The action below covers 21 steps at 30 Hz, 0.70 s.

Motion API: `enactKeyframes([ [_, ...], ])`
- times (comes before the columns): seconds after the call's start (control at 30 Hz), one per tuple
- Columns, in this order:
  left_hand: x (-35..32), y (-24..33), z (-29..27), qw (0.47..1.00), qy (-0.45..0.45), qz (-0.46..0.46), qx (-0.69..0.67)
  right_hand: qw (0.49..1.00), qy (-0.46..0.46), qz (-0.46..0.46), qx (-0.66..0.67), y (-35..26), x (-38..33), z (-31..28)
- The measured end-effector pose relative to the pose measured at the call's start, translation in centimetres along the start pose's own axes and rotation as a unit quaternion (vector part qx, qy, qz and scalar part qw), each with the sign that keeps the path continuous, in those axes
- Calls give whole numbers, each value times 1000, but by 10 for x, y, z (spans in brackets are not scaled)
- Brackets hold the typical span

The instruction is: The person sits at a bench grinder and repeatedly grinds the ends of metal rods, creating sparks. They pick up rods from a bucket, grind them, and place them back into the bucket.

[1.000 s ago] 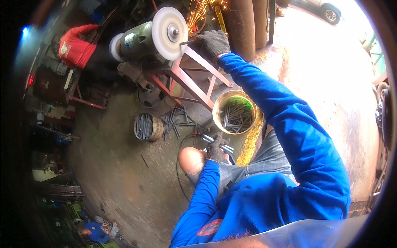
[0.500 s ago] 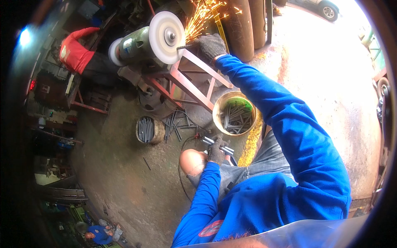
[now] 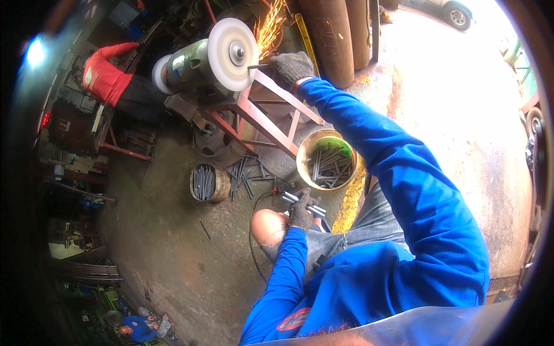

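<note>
My right hand point(image 3: 292, 68), in a dark grey knit glove, is closed on a thin metal rod point(image 3: 258, 66). The rod's tip meets the right side of a pale round grinding wheel point(image 3: 218, 56), and orange sparks point(image 3: 269, 32) fly up from there. The wheel sits on a green bench grinder point(image 3: 187, 65) with a second wheel at its far left end. Down by my bent knee, my gloved left hand point(image 3: 300, 212) is wrapped round a few shiny metal rods point(image 3: 289, 197); its fingers partly hide them.
A reddish metal stand point(image 3: 264, 127) carries the grinder. Below it are a bucket point(image 3: 304, 171) of rods, a smaller tub point(image 3: 221, 184) of rods and loose rods point(image 3: 249, 172) on the floor. Tall brown cylinders point(image 3: 329, 40) stand behind. A person in red point(image 3: 107, 75) works at left.
The sparks have narrowed and rise more steeply. My right hand has shifted very slightly left and down with the rod at the wheel; my left hand stays in place.
</note>
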<state>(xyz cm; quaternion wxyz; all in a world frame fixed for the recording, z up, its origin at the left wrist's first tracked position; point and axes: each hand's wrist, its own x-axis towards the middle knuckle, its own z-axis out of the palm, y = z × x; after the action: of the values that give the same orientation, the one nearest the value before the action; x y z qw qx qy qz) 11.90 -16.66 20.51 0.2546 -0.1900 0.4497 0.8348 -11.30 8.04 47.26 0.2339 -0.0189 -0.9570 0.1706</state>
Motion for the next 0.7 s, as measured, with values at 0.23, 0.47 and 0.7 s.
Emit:
enactKeyframes([
  [0.23, -6, 5, 14, 999, 11, 5, 39, 998, 59, -21, -5, 11, -1, 5],
  [0.47, -5, 4, 9, 999, 0, 10, 46, 995, 88, -37, -6, 9, -1, 9],
  [0.7, -5, 5, 10, 997, 24, -4, 71, 996, 72, -42, -9, 4, -3, 8],
])
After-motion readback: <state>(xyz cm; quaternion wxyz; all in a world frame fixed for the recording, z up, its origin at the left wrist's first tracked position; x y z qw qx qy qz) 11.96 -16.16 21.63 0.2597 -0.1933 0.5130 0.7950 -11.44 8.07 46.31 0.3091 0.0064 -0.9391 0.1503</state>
